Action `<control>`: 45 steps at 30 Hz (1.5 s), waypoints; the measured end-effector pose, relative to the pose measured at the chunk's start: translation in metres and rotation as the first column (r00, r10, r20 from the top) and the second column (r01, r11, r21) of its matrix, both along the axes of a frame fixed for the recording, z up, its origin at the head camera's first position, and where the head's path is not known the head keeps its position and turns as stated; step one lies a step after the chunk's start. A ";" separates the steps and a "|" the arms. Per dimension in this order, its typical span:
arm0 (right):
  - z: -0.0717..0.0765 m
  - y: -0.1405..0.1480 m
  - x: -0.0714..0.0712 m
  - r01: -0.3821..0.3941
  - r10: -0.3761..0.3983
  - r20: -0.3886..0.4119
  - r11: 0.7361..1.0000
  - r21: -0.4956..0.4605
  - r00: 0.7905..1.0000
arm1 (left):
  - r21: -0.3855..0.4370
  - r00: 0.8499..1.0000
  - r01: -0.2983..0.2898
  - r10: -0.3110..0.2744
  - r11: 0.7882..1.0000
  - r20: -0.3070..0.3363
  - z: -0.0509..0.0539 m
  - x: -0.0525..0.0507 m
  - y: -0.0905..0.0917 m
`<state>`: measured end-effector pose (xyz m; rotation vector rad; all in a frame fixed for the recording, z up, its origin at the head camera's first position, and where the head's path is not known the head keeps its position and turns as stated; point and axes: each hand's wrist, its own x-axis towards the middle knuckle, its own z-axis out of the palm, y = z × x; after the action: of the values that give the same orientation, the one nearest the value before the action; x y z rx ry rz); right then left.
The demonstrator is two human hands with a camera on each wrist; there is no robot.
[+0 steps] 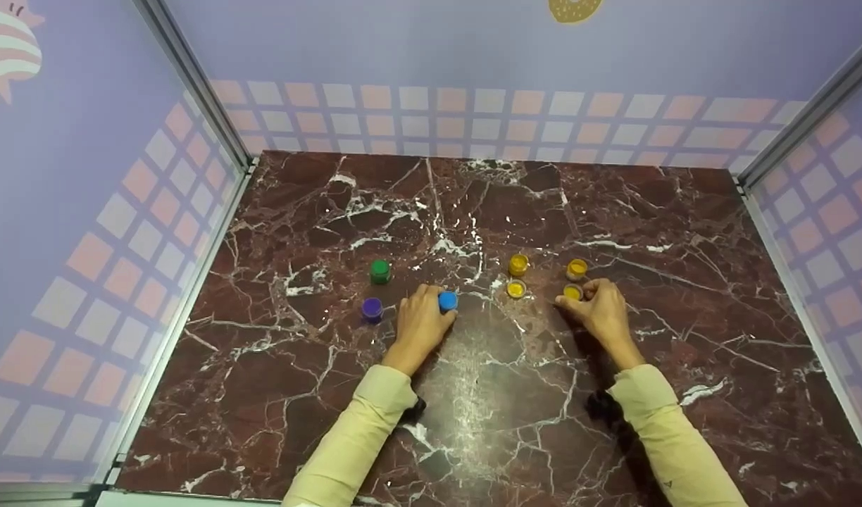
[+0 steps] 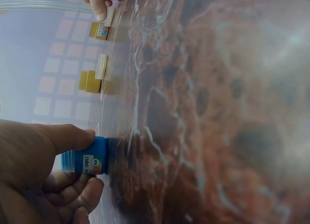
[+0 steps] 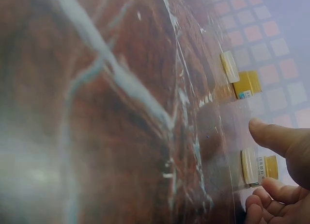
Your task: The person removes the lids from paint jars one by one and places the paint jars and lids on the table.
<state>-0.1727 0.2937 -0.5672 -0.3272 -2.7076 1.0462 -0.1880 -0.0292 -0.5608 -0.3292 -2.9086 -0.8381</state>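
My left hand (image 1: 422, 320) pinches an upright blue paint jar (image 1: 448, 301) between thumb and fingers; in the left wrist view the blue jar (image 2: 92, 157) stands on the table with its lid on. At the right, the thumb and fingers of my right hand (image 1: 603, 313) are spread around a yellow lid (image 1: 572, 293) lying in front of a yellow jar (image 1: 577, 269). In the right wrist view a gap shows between the thumb and that lid (image 3: 250, 166); whether the fingers touch it, I cannot tell.
A second yellow jar (image 1: 518, 265) has a lid (image 1: 516, 289) lying in front of it. Left of my left hand stand a green jar (image 1: 380, 272) and a purple jar (image 1: 372, 310). Patterned panels (image 1: 487, 56) bound the marbled table (image 1: 473, 422) at the back and sides.
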 end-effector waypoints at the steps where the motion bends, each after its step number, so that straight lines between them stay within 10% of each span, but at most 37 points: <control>1: 0.000 0.000 0.002 -0.001 0.001 -0.003 1.000 -0.001 1.000 | 0.000 1.000 0.003 -0.003 1.000 -0.001 0.000 0.001 0.000; 29: 0.009 -0.008 0.036 0.000 -0.001 0.079 1.000 0.019 0.997 | 0.005 0.998 0.040 -0.040 0.999 -0.052 -0.001 0.029 0.005; 45: 0.016 -0.038 0.060 -0.133 0.133 0.005 0.991 -0.019 0.991 | 0.012 0.996 0.086 -0.086 0.996 -0.040 -0.001 0.047 0.014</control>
<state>-0.1125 0.2559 -0.5511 -0.1546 -2.7592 1.1070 -0.1406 -0.0148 -0.5615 -0.4677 -2.8690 -0.8534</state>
